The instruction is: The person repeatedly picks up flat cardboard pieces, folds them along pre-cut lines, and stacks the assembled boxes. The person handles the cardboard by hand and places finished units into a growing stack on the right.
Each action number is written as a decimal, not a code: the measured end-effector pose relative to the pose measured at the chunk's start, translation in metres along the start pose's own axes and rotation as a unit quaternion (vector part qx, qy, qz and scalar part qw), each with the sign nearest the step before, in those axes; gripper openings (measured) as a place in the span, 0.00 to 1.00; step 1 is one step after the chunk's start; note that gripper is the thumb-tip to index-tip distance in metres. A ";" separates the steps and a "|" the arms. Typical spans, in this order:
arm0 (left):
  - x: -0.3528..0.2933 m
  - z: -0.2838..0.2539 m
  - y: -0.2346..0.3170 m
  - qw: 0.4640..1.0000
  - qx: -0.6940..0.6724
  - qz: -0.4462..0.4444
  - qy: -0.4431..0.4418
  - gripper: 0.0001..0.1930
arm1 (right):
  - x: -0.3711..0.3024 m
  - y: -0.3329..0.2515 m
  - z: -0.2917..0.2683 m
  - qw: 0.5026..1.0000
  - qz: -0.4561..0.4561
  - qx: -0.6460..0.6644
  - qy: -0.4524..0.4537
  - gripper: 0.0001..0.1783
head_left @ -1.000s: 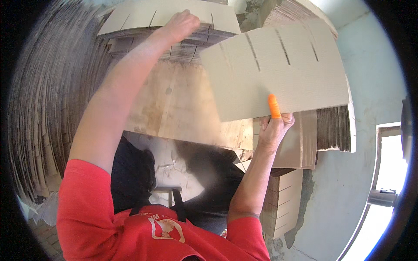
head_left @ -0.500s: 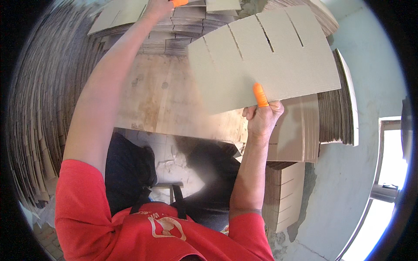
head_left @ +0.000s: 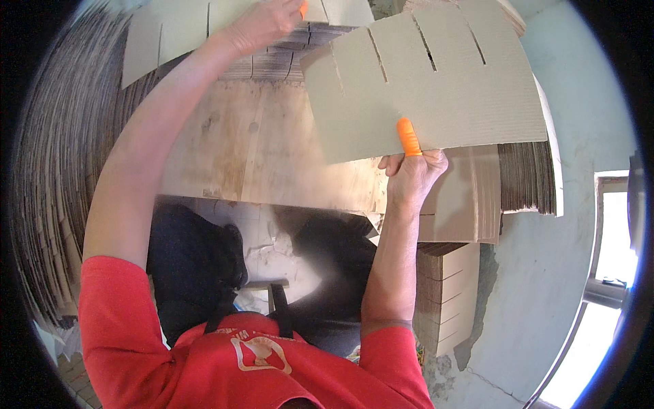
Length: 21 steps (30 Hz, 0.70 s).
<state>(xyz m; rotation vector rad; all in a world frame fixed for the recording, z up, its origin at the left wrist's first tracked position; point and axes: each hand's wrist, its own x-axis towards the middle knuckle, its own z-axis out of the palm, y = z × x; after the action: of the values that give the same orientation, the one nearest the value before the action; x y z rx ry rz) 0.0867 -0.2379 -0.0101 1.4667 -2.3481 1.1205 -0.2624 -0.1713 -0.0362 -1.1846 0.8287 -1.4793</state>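
My right hand point(head_left: 415, 177) is closed on the near edge of a slotted cardboard sheet point(head_left: 436, 95), with an orange finger cover on its thumb lying over the top face. Several slits run in from the sheet's far edge, and it is tilted above the table. Farther away at the upper left, my left hand point(head_left: 262, 27) closes at the near edge of a second slotted cardboard sheet point(head_left: 184, 31), partly hiding it. An orange cover shows on a digit of that hand too. Below this sheet lie stacked slotted cardboard pieces point(head_left: 266, 65).
A wooden tabletop point(head_left: 238, 143) lies between my arms. Tall cardboard stacks point(head_left: 48, 177) line the left side. To the right stand more stacks point(head_left: 528, 174), a pile point(head_left: 460, 194) beside the table and a lower bundle point(head_left: 446, 293), near a pale wall point(head_left: 524, 293).
My left hand has come slightly nearer and to the right, and the sheet at it now shows larger and lower. The right hand's sheet has shifted slightly farther away and right.
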 end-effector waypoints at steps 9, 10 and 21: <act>-0.008 -0.040 0.067 0.992 0.006 0.047 -0.114 0.18 | -0.002 0.007 -0.001 0.998 -0.026 -0.056 0.006 0.13; -0.010 -0.041 0.072 0.994 0.003 0.054 -0.092 0.18 | -0.002 0.007 0.000 0.998 -0.028 -0.061 0.006 0.12; -0.041 -0.078 0.162 0.986 -0.121 0.112 -0.020 0.15 | -0.002 0.030 0.008 0.993 -0.049 -0.102 0.021 0.10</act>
<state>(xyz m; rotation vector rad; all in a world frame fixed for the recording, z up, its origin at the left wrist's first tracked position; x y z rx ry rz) -0.0456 -0.1180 -0.0575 1.1776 -2.6192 0.8170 -0.2465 -0.1764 -0.0622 -1.3660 0.9809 -1.5299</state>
